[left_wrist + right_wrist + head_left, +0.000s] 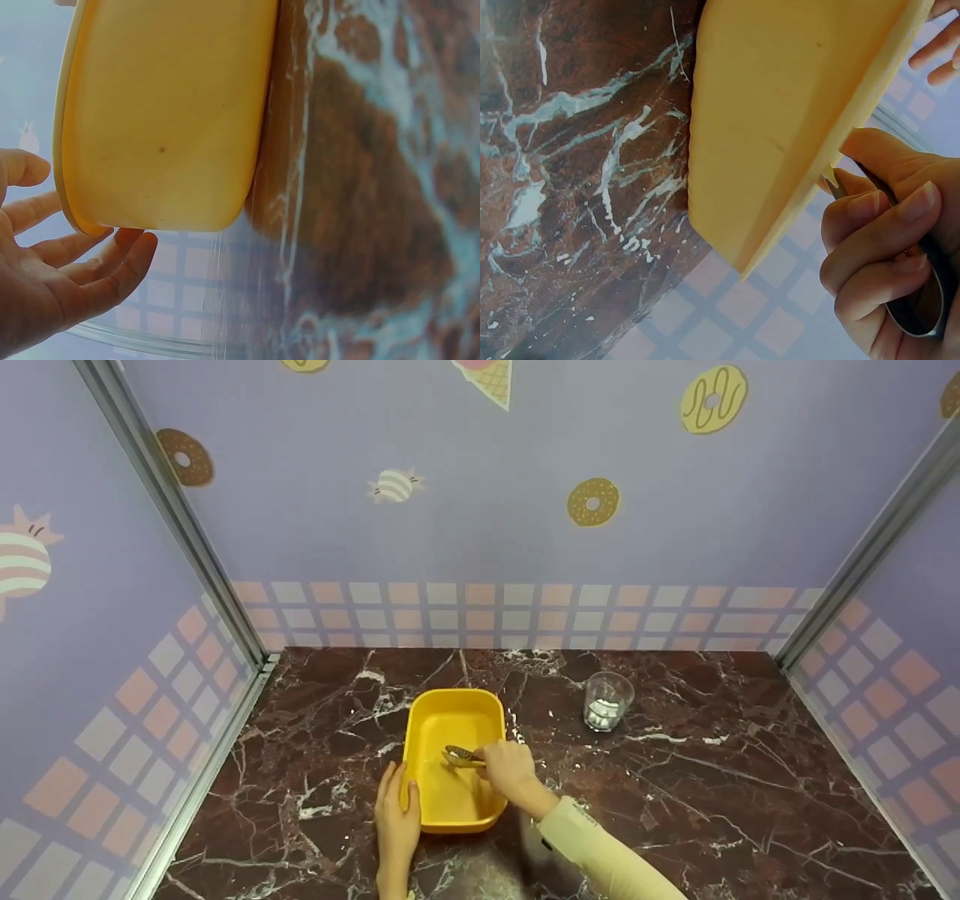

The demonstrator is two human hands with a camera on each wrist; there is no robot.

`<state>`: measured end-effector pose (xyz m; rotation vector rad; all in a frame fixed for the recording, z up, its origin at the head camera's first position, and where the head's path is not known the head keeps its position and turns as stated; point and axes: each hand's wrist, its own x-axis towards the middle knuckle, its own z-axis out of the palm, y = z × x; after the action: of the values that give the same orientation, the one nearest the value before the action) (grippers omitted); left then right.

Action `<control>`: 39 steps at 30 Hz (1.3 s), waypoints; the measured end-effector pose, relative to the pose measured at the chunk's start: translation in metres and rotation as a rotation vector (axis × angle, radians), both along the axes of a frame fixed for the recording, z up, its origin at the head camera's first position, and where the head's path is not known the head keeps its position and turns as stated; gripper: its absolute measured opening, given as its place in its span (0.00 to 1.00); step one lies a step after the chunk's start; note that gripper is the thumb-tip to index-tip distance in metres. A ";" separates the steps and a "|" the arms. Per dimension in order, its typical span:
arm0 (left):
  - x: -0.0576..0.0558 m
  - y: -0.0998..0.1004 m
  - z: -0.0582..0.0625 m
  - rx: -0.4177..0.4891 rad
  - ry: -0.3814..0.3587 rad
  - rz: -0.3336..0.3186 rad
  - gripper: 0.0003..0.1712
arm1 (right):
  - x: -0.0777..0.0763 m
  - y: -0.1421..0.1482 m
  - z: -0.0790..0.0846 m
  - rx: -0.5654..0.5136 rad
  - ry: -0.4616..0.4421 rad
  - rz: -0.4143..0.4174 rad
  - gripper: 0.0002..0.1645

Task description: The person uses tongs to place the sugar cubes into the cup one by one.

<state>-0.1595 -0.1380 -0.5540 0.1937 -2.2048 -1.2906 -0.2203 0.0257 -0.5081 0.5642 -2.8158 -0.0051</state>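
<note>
A yellow plastic basin (455,826) stands on the marbled table. My left hand (397,814) rests at its left side, the fingers along the outer wall and the thumb over the rim; in the left wrist view the fingertips (142,247) lie against the wall. My right hand (511,769) reaches over the right rim and grips metal tongs (466,757), whose patterned tips point left, low inside the basin. I cannot tell whether the tips hold anything. In the right wrist view, curled fingers wrap the tongs' looped handle (922,322).
A clear drinking glass (609,697) with white pieces in its bottom stands to the right, behind my right hand. Purple walls (480,547) with printed sweets close off the back and both sides of the marbled table (712,780).
</note>
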 end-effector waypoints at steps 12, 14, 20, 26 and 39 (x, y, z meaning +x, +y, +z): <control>0.001 0.001 0.000 0.003 -0.018 -0.010 0.18 | 0.001 0.024 0.023 -0.104 -0.008 -0.050 0.11; 0.001 0.001 0.000 0.004 -0.035 -0.013 0.19 | 0.000 0.030 0.028 -0.136 -0.018 -0.055 0.12; 0.000 0.001 -0.001 0.007 -0.029 -0.011 0.18 | -0.004 0.055 0.046 -0.232 -0.035 -0.090 0.16; 0.001 0.001 0.001 -0.001 -0.026 -0.014 0.18 | -0.012 0.090 0.060 -0.292 -0.079 -0.184 0.18; 0.001 0.002 0.001 0.003 -0.020 -0.025 0.18 | -0.025 0.171 0.073 -0.328 -0.103 -0.331 0.20</control>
<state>-0.1582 -0.1356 -0.5527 0.1815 -2.2286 -1.3107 -0.2449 0.1965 -0.4351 0.0246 -2.8851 0.4228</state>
